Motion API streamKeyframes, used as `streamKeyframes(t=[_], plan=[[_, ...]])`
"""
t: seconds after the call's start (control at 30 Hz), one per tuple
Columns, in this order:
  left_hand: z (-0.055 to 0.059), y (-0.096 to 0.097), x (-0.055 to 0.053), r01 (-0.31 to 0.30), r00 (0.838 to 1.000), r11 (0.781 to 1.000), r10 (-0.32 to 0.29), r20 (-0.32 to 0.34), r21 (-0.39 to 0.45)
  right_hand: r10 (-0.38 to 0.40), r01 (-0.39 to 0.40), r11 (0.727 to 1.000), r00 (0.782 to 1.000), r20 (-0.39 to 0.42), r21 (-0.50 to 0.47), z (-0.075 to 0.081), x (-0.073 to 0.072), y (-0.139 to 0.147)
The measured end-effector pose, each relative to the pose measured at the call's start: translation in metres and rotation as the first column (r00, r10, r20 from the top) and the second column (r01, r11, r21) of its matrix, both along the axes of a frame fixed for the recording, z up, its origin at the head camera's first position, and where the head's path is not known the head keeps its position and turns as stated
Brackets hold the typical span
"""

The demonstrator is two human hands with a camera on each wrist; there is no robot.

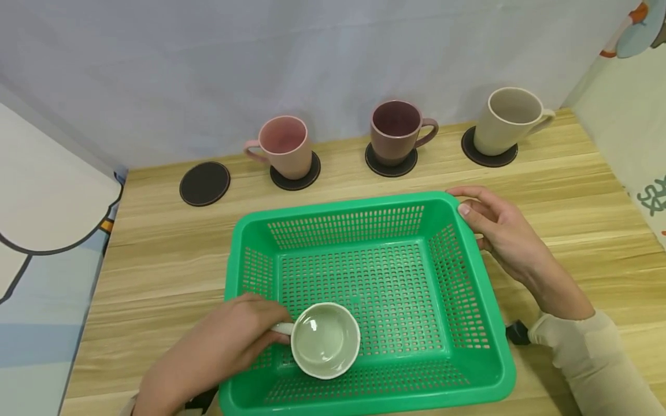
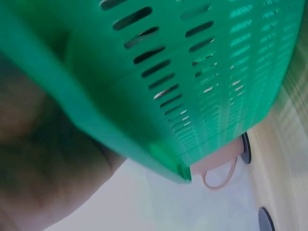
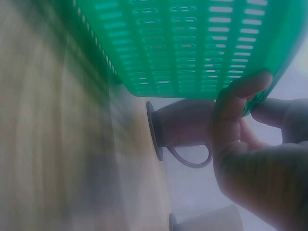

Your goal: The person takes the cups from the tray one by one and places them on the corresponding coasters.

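A pale green mug stands inside the green plastic basket, near its front left. My left hand reaches over the basket's left rim and grips the mug's handle. In the left wrist view, the basket wall hides the mug and most of the fingers. My right hand pinches the rim at the basket's back right corner, thumb on top. The right wrist view shows those fingers curled at the rim.
Along the back of the wooden table stand a pink mug, a maroon mug and an off-white mug, each on a black coaster. A bare black coaster lies at the back left. Behind hangs a pale cloth.
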State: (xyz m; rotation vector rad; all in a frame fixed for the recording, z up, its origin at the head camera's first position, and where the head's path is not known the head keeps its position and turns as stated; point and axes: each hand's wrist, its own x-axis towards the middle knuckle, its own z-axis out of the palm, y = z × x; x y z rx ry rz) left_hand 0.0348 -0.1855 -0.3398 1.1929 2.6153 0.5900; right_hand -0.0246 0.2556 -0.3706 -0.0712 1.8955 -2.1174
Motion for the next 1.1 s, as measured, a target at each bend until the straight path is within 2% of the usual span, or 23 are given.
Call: streamKeyframes(t=[0.17, 0.27, 0.57, 0.8, 1.03, 1.1], plan=[[0.001, 0.005, 0.0, -0.074, 0.992, 0.997, 0.071, 0.102, 0.026, 0.01, -0.01, 1.0, 1.0, -0.002, -0.007, -0.001, 0.0, 0.0], [0.0, 0.007, 0.001, -0.116, 0.984, 0.99, 0.103, 0.143, 0.084, 0.015, -0.015, 1.0, 1.0, -0.005, -0.012, -0.002, 0.0, 0.0], [-0.006, 0.012, 0.003, -0.169, 0.969, 0.941, 0.105, 0.223, 0.294, 0.017, -0.017, 1.0, 1.0, -0.005, -0.012, -0.003, -0.001, 0.0], [-0.008, 0.019, 0.003, -0.257, 0.921, 0.897, 0.115, 0.371, 0.36, 0.018, -0.018, 1.0, 1.0, -0.003, -0.017, -0.003, -0.001, 0.0], [-0.007, 0.021, 0.003, -0.339, 0.866, 0.882, 0.158, 0.474, 0.326, 0.019, -0.019, 1.0, 1.0, 0.002, -0.018, -0.004, -0.001, 0.001], [-0.005, 0.02, 0.002, -0.351, 0.858, 0.877, 0.16, 0.488, 0.328, 0.017, -0.017, 1.0, 1.0, 0.002, -0.014, -0.004, -0.001, 0.002]])
